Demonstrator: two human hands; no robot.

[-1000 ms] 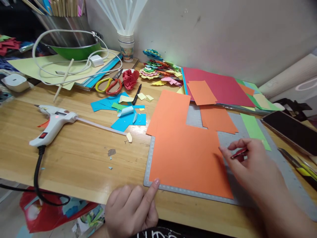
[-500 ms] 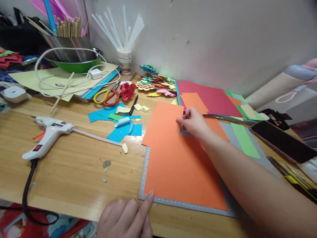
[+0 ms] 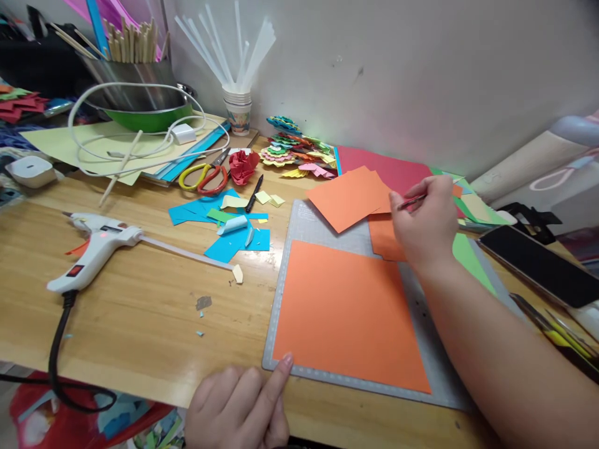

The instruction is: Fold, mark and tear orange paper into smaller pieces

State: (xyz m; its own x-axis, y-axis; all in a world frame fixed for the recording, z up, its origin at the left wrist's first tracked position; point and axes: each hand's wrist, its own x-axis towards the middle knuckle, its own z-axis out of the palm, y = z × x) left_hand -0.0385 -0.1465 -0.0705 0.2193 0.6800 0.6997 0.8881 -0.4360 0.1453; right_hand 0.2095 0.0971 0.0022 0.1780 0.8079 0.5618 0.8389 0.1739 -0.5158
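Observation:
At the mat's near left corner, my left hand [image 3: 241,405] presses its outstretched index fingertip on an orange paper sheet [image 3: 349,318]; its other fingers are curled, holding nothing. The sheet lies on a grey cutting mat [image 3: 322,224]. Farther back, my right hand [image 3: 428,227] is closed around a slim dark-red tool [image 3: 412,202], mostly hidden by the fingers, so its kind is unclear. My right fingertips are at the edge of a smaller orange paper piece [image 3: 344,199], which lies at an angle across the mat's far edge. Another orange piece [image 3: 386,237] is partly under that hand.
A hot glue gun [image 3: 100,243] with its cord lies at left. Scissors [image 3: 210,178], a black pen [image 3: 253,194] and blue paper scraps [image 3: 229,246] sit behind. Folded paper shapes [image 3: 290,146] and red paper [image 3: 384,163] are near the wall. A phone [image 3: 538,265] is at right.
My right hand has moved right, and the smaller orange piece has shifted back and turned, uncovering the mat beyond the big sheet. My left hand has stayed at the sheet's corner.

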